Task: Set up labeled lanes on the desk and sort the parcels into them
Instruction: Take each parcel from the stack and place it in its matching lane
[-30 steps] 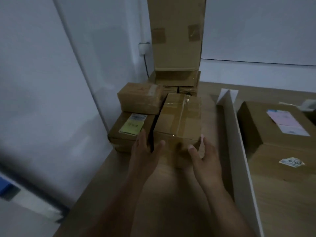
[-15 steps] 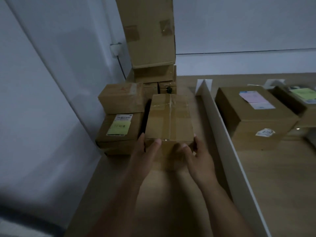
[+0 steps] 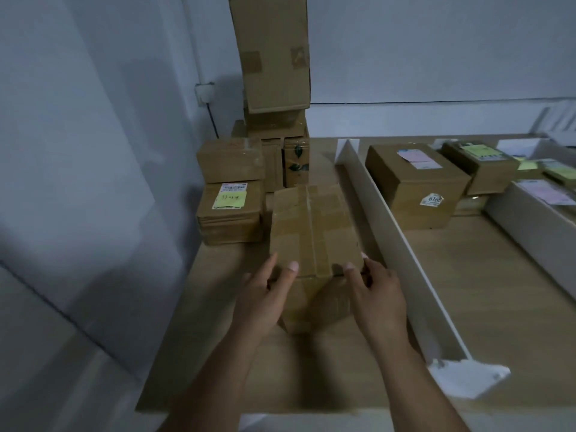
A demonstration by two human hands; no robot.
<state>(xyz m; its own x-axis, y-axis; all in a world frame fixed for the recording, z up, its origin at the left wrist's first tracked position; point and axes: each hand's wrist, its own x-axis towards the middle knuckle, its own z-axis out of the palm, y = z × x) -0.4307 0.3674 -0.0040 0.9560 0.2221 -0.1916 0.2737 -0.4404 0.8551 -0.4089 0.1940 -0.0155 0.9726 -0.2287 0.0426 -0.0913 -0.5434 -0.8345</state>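
Both hands draw a taped box (image 3: 311, 232) out of the pile, clamped on its near end.

The left hand (image 3: 265, 294) and right hand (image 3: 374, 294) each pinch a near corner, thumb on the top face, fingers (image 3: 352, 272) curled round the side; the box lies between them, on or just above the worktop (image 3: 311, 375), and I cannot tell which; the stack (image 3: 230, 213) stands beyond the left fingers, the white divider (image 3: 389, 219) just outside the right ones; to do this well, judge the grip as shallow, so slide the fingers further under the base before lifting, keep the box level, and turn it to find a label, since none shows on top; against half a second ago the box is nearer the person and clear of the stack, and the view takes in more lanes past the divider.
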